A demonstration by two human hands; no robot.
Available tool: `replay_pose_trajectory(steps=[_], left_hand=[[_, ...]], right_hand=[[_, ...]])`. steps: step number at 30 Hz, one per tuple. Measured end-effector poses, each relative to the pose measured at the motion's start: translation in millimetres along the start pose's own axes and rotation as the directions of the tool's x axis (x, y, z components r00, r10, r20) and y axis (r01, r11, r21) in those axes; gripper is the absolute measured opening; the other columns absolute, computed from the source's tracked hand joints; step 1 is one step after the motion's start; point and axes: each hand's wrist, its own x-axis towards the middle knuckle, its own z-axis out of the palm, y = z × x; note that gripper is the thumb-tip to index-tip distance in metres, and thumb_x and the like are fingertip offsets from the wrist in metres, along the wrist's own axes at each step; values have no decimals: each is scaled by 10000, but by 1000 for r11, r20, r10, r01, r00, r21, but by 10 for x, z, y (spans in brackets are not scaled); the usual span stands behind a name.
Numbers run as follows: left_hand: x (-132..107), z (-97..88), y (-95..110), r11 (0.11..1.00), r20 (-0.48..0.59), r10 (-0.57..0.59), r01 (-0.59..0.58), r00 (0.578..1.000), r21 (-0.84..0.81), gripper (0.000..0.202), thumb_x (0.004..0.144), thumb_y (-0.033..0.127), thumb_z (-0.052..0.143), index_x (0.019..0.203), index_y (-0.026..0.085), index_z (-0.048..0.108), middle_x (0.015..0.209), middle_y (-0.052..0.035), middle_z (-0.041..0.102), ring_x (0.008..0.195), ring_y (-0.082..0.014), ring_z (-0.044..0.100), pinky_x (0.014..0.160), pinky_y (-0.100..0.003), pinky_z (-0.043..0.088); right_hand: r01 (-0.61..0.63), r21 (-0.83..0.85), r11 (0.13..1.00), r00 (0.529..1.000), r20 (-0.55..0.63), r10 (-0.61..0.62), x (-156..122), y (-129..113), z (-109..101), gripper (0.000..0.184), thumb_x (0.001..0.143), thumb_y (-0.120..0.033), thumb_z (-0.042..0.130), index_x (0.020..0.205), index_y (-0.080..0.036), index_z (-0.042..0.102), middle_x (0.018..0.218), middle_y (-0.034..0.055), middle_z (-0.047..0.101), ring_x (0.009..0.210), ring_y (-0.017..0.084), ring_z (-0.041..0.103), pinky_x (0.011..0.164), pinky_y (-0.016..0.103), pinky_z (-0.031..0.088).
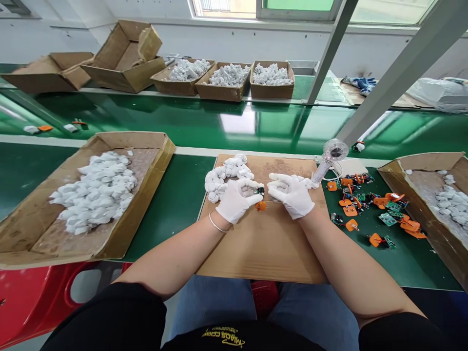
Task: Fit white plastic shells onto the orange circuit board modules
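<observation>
My left hand (pixel 233 202), in a white glove, pinches a small circuit board (pixel 259 190) between thumb and fingers. An orange plug piece (pixel 261 206) hangs just below it, seemingly attached to the board. Across a short gap, my right hand (pixel 292 199), gloved too, has its fingers stretched out with nothing visible in them. Both hands are above a brown cardboard sheet (pixel 263 248). White plastic pieces (pixel 230 169) lie in a curved heap behind my left hand. More white pieces (pixel 302 180) lie behind my right hand, partly hidden by it.
A clear handheld fan (pixel 331 158) stands at the sheet's right rear corner. Orange plugs with circuit boards (pixel 389 214) are scattered to the right. Cardboard boxes of white pieces stand left (pixel 146 195), right (pixel 397 178) and on the rear ledge (pixel 272 91). A metal post (pixel 391 80) slants across the right.
</observation>
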Motion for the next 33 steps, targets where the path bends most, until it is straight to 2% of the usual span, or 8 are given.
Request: replay_pose_trajectory(steps=[3, 7, 13, 18, 21, 26, 30, 33], left_hand=[[-49, 10, 25, 986, 33, 50, -55, 998, 157, 268, 617, 216, 775, 846, 165, 645, 833, -46, 722, 714, -162, 683, 681, -310, 575], [-73, -1, 27, 965, 37, 62, -70, 997, 253, 271, 648, 249, 765, 874, 172, 637, 763, -29, 694, 688, -164, 676, 661, -307, 571], [-48, 4, 20, 982, 39, 129, -133, 991, 135, 244, 656, 264, 742, 830, 183, 590, 805, -25, 679, 753, -156, 669, 708, -295, 565], [-74, 10, 62, 933, 33, 237, -237, 971, 272, 224, 671, 282, 764, 840, 188, 651, 793, -27, 683, 771, -176, 660, 710, -317, 565], [-80, -7, 71, 911, 67, 244, -252, 967, 326, 260, 644, 311, 816, 844, 189, 704, 809, -35, 705, 789, -197, 674, 715, -337, 590], [-68, -47, 68, 939, 163, 224, -257, 961, 228, 356, 632, 304, 839, 953, 188, 738, 980, -65, 741, 929, -227, 698, 796, -367, 624], [-63, -80, 117, 857, 236, 290, -361, 928, 368, 316, 685, 212, 799, 996, 191, 749, 1013, -58, 750, 975, -221, 687, 844, -360, 612], [-67, -107, 147, 746, 329, 285, -424, 900, 514, 295, 738, 178, 769, 1032, 204, 752, 976, -32, 758, 934, -200, 685, 876, -352, 593]], right_hand=[[-19, 77, 997, 999, 28, 17, 8, 32, 10, 522, 600, -422, 877, 1030, -190, 694, 969, 80, 745, 827, 198, 688, 687, 323, 577], [27, 129, 991, 996, 79, -38, 17, 70, 15, 497, 623, -443, 870, 1014, -180, 712, 907, 50, 719, 813, 179, 679, 759, 350, 584], [-8, 68, 998, 997, 71, 3, -4, 10, -17, 426, 569, -418, 893, 836, -192, 650, 712, 5, 683, 584, 143, 620, 563, 302, 534], [-68, 62, 996, 990, 125, 60, -17, -36, -40, 456, 512, -363, 920, 849, -182, 672, 563, -41, 633, 480, 112, 550, 543, 295, 511], [-62, 106, 992, 988, 145, 46, -27, -34, -18, 385, 524, -358, 909, 799, -181, 706, 606, -29, 641, 542, 110, 560, 569, 278, 497], [-88, 187, 978, 978, 201, 50, -45, -30, -5, 380, 577, -365, 899, 859, -172, 735, 677, -14, 654, 585, 106, 564, 579, 264, 480], [-151, 144, 978, 965, 234, 115, -41, -27, -35, 395, 574, -380, 918, 840, -158, 729, 602, -23, 625, 510, 92, 511, 506, 243, 419], [-77, 123, 989, 968, 247, 44, -33, -21, -36, 317, 589, -361, 921, 733, -150, 733, 654, 2, 656, 603, 107, 560, 579, 249, 443]])
